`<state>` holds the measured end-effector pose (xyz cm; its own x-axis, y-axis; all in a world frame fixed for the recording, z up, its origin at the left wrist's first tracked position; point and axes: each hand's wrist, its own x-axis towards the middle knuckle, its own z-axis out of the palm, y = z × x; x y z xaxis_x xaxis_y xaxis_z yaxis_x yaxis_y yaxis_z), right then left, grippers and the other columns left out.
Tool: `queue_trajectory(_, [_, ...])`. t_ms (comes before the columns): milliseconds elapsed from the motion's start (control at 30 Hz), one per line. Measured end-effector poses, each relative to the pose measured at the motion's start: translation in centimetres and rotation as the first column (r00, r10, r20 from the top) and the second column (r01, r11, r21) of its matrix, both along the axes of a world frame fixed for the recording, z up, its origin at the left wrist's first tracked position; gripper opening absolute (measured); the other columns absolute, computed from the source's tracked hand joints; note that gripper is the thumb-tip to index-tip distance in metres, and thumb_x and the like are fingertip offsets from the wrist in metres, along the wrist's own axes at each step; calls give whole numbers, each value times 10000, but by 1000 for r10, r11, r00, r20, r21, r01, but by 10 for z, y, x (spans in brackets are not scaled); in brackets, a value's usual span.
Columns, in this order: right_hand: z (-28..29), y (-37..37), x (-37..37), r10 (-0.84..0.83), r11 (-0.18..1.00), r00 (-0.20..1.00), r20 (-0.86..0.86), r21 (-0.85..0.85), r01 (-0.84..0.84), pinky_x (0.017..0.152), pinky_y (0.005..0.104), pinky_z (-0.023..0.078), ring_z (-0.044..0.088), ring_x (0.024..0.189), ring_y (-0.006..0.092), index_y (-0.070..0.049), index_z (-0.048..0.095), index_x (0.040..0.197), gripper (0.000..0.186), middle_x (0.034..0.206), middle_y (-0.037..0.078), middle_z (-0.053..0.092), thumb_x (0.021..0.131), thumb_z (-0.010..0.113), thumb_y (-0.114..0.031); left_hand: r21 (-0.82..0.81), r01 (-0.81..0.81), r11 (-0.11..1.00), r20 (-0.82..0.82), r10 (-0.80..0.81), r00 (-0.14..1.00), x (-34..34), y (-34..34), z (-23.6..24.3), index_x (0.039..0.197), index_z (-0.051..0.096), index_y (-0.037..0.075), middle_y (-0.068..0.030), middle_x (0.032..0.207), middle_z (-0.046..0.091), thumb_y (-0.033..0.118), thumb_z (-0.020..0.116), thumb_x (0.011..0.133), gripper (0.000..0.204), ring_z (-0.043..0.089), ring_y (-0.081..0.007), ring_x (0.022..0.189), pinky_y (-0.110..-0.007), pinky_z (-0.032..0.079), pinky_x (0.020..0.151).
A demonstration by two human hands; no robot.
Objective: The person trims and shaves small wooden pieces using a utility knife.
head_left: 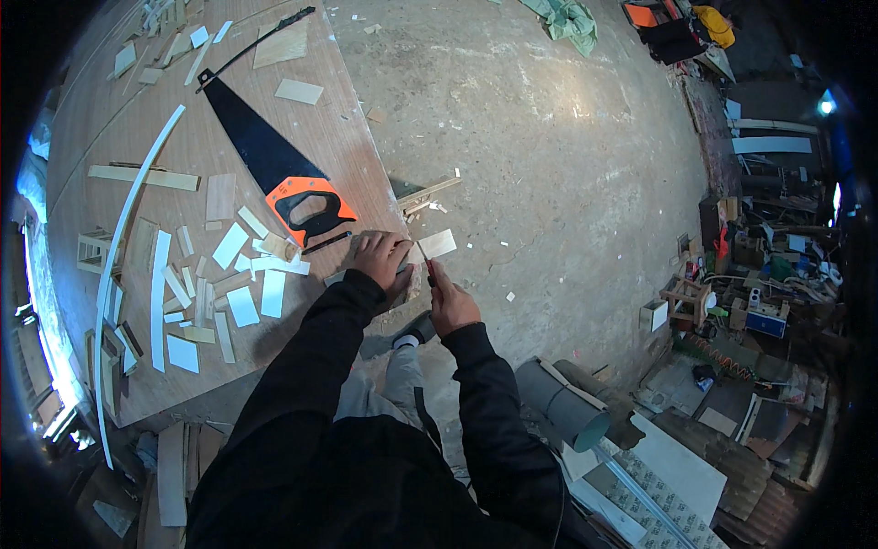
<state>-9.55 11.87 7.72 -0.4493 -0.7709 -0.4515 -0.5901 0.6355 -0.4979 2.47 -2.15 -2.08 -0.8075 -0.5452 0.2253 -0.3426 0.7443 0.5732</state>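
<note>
At the table's right edge my left hand (pixel 380 260) is closed, pressing down on a pale flat wood piece (pixel 439 243) whose end juts out past the edge. My right hand (pixel 453 302) is closed round the reddish handle of a thin-bladed hand tool (pixel 428 265). Its narrow blade lies against the wood piece, just right of my left fingers; whether it is a knife or a small saw is too small to tell. A handsaw (pixel 265 146) with an orange and black handle rests on the table, up and left of my hands. A dark pen-like stick (pixel 326 242) lies beside my left hand.
White and bare wood offcuts (pixel 243 306) litter the wooden table (pixel 352 128). A long curved white strip (pixel 128 215) lies at left. Scraps dot the concrete floor (pixel 558 183). A grey roll (pixel 562 403) and boards (pixel 677 467) lie at lower right; clutter (pixel 768 302) lines the right side.
</note>
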Motion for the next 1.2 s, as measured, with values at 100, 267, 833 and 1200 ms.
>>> queue_trajectory(100, [-3,-2,-1,8,999,1000,20,-47,-7,795,452,533,656,951,403,-171,407,1447,554,1073,214,674,912,506,-68,-14,-4,1000,14,4,1000,0,0,1,1124,635,108,-52,1113,579,382,646,819,410,525,-271,1057,-444,391,883])
queue_trajectory(267, [-12,1,-6,17,999,1000,7,-42,-17,787,460,533,657,935,406,-172,407,1444,547,1063,218,674,915,506,-76,-5,-3,1000,22,3,1000,-4,1,4,1128,634,113,-55,1106,583,384,643,825,407,530,-273,1048,-446,391,877])
queue_trajectory(833, [1,-8,5,2,999,999,-34,33,0,722,515,505,636,823,464,-242,358,1476,558,903,291,636,942,470,-127,48,9,999,28,-11,1000,-4,0,6,1132,620,98,-76,1137,582,369,660,801,430,530,-294,1080,-453,370,937])
queue_trajectory(1200, [0,-15,5,-6,995,1000,1,98,6,687,540,501,651,812,463,-248,307,1490,541,888,300,659,970,431,-169,23,5,1000,23,-5,1000,-3,-1,-3,1057,621,112,-61,1082,576,378,675,792,379,540,-285,1042,-442,384,901])
